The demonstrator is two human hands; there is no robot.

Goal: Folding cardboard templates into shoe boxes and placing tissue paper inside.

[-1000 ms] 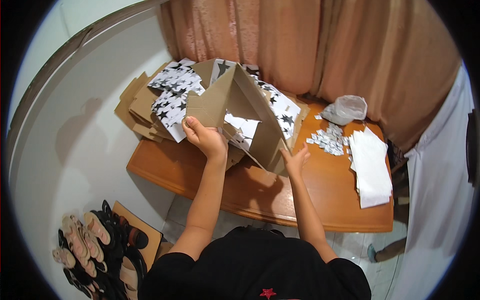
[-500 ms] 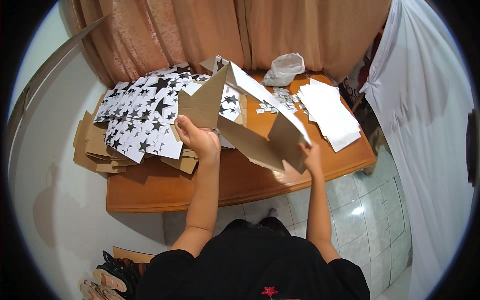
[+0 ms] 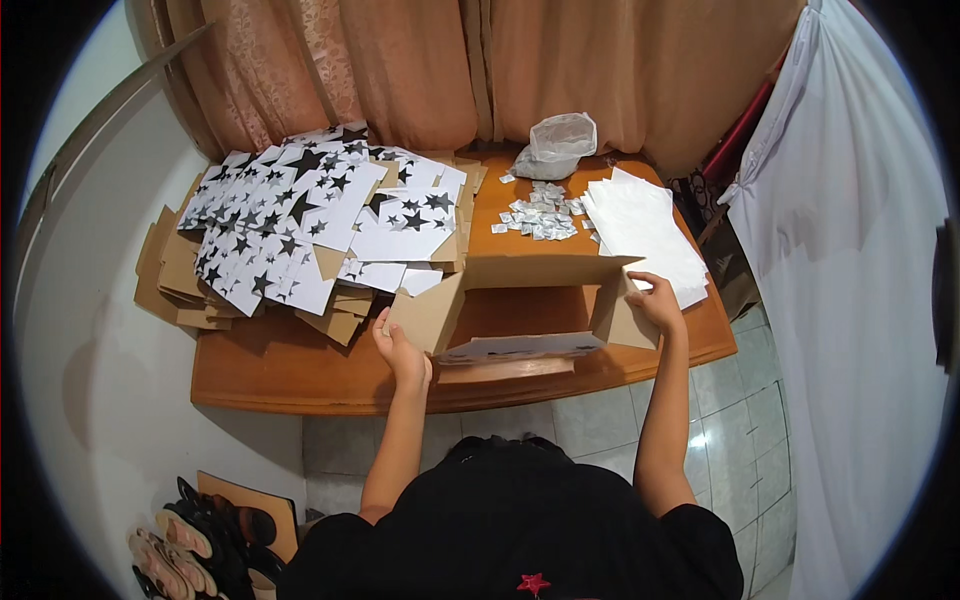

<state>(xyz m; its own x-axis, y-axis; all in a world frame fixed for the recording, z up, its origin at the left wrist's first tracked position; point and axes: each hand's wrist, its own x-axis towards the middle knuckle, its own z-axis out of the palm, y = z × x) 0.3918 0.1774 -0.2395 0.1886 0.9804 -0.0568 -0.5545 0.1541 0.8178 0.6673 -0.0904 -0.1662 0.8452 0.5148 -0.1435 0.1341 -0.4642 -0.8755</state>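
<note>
Holding an open cardboard box (image 3: 545, 268) over the near part of the bench (image 3: 290, 385), with the left hand (image 3: 402, 355) clamped on its left flap (image 3: 428, 312) and the right hand (image 3: 655, 302) on its right flap (image 3: 622, 312). Facing star-printed cardboard pieces (image 3: 290, 215) at left, small packets (image 3: 543, 216) and white sheets (image 3: 645, 235).

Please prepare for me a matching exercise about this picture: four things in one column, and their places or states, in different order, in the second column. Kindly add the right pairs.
Things:
1. Folded cardboard box
2. Star-printed pieces
3. Plastic bag
4. White sheets

Places or states:
A. Translucent, in front of the curtain
B. Stacked on the right part of the table
C. Held between the left hand and the right hand
D. Heaped on the left part of the table

Right pairs: 1-C, 2-D, 3-A, 4-B
</note>
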